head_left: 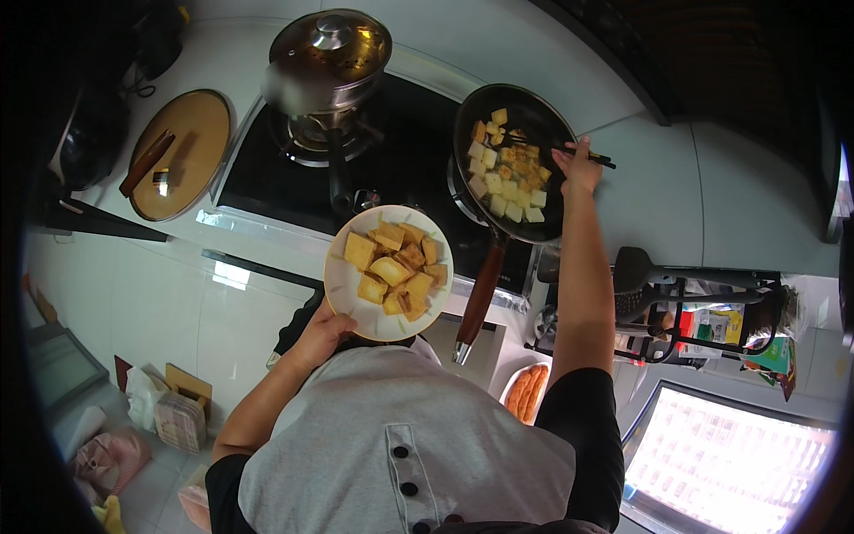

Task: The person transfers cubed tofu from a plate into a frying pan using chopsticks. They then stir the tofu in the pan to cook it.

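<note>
My left hand (331, 327) grips the near-left rim of a white plate (347, 304) in front of my body. Several golden fried tofu pieces (392, 270) are heaped on it. At the right burner, my right hand (579, 167) holds dark chopsticks (587, 155) over a black frying pan (534, 230). Their tips reach in among the pieces in the pan. Pale tofu cubes (510, 191) lie on its near side, and browned pieces (524, 163) sit around the chopstick tips. The pan's brown wooden handle (482, 294) points toward me.
A lidded steel pot (353, 93) stands on the left burner of the black gas cooktop (400, 140). A glass lid (187, 150) with a wooden handle lies left of it. Spatulas (640, 270) and a packet rack are at right. A dish of long browned food (527, 394) sits beside my right arm.
</note>
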The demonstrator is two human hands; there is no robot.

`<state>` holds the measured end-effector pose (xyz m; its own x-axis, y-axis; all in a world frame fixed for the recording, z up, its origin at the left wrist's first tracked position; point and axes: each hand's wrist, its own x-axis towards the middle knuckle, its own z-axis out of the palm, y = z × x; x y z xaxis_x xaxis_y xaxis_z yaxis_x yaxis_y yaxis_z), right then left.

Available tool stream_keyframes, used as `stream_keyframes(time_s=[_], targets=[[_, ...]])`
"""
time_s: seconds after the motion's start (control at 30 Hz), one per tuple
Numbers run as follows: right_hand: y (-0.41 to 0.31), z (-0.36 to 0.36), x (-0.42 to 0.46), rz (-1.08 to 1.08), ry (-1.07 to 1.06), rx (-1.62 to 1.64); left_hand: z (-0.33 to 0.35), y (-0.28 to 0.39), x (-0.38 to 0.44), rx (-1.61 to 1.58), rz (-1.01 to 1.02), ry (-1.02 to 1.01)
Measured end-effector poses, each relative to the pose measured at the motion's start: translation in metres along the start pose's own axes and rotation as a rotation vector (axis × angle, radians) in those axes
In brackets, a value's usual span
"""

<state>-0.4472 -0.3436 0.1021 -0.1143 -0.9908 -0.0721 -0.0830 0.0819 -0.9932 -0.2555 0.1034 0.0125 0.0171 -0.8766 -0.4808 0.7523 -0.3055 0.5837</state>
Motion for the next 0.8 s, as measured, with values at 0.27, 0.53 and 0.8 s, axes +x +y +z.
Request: stream_keyframes(time_s=[0.27, 0.53, 0.8], targets=[[0.007, -0.004, -0.016, -0.318, -0.070, -0.085, -0.005, 0.001, 0.003, 0.081, 0.015, -0.019], [0.019, 0.004, -0.044, -0.797, -0.236, -0.758, -0.003, 0.007, 0.003, 0.082, -0.008, -0.025], [0.018, -0.016, -0.036, -0.739, -0.224, -0.618, 0.002, 0.009, 0.001, 0.052, 0.027, -0.048]])
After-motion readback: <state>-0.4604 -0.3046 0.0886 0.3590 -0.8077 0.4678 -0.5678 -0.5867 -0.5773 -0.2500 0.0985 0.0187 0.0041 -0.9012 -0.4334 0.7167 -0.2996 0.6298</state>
